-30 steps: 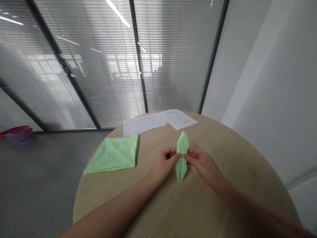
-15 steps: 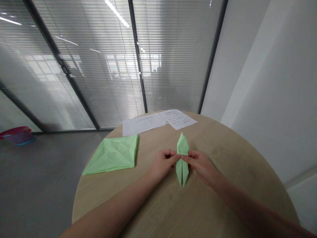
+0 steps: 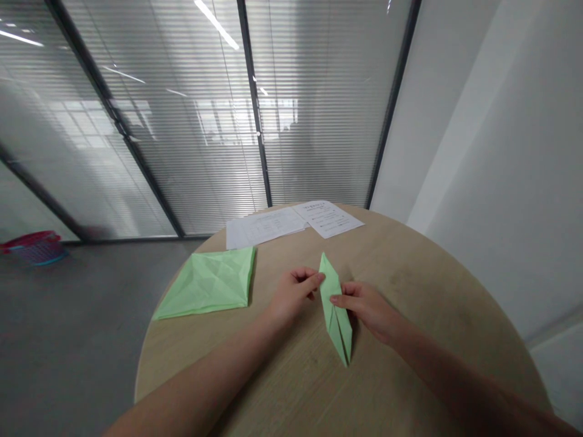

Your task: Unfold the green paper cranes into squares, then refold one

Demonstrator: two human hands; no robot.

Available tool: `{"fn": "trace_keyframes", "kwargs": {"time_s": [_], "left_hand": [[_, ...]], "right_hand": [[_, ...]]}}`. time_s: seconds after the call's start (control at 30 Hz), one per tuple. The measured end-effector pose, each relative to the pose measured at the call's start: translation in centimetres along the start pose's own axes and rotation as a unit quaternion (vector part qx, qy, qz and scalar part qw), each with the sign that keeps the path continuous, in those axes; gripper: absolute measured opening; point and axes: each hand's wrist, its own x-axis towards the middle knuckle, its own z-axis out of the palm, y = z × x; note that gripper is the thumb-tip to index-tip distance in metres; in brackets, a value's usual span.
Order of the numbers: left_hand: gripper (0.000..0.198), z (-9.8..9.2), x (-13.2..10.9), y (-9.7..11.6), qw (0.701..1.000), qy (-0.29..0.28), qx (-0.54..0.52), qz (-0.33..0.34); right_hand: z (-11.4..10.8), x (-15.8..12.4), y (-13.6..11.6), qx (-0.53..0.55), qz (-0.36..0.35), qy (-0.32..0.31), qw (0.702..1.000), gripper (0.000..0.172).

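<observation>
A long, narrow folded green paper (image 3: 336, 314) is held a little above the table, pointed at both ends, with a slit running down its lower part. My left hand (image 3: 296, 291) pinches its upper left edge between thumb and fingers. On the right edge, near the middle, my right hand (image 3: 364, 305) grips it with the thumb on top and the fingers partly hidden behind. The paper tilts, its lower tip toward the right.
A creased green sheet (image 3: 216, 282) lies at the left of the round wooden table (image 3: 282, 388). White printed papers (image 3: 330, 220) lie along the far edge. A red and blue basket (image 3: 36, 247) stands on the floor at far left, and glass panels with blinds rise behind.
The folded paper has turned, its top leaning left and its lower tip moving right and nearer. My left hand has shifted up its edge; my right hand grips slightly lower.
</observation>
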Motion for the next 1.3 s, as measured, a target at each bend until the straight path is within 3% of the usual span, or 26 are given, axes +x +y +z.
{"fn": "trace_keyframes", "kwargs": {"time_s": [0.1, 0.23, 0.4, 0.5, 0.93, 1.13, 1.23, 1.3], "left_hand": [[0.038, -0.3, 0.1, 0.1, 1.0, 0.027, -0.009, 0.002], [0.043, -0.4, 0.1, 0.0, 0.998, 0.052, -0.044, -0.006], [0.049, 0.4, -0.7, -0.5, 0.991, -0.101, -0.052, -0.074], [0.046, 1.0, -1.2, -0.9, 0.989, -0.124, -0.058, -0.063], [0.028, 0.6, -0.6, -0.4, 0.999, 0.022, 0.019, 0.014], [0.044, -0.3, 0.0, 0.4, 0.993, 0.115, -0.016, 0.005], [0.052, -0.5, 0.2, 0.0, 0.987, 0.145, -0.052, 0.032], [0.055, -0.2, 0.1, -0.5, 0.989, 0.139, -0.055, 0.011]], "right_hand": [[0.1, 0.0, 0.0, -0.01, 0.01, -0.022, 1.0, 0.049], [0.2, 0.2, 0.1, -0.028, -0.002, 0.003, 1.0, 0.05], [0.3, 0.2, 0.2, -0.042, 0.005, 0.008, 0.999, 0.053], [0.4, 0.2, 0.3, -0.053, 0.0, 0.006, 0.999, 0.051], [0.5, -0.1, 0.2, -0.155, -0.007, -0.011, 0.988, 0.032], [0.6, -0.3, 0.0, -0.157, -0.007, -0.023, 0.987, 0.03], [0.1, 0.2, 0.4, -0.109, 0.0, 0.011, 0.994, 0.036], [-0.2, 0.6, 0.6, -0.081, -0.013, 0.049, 0.995, 0.039]]}}
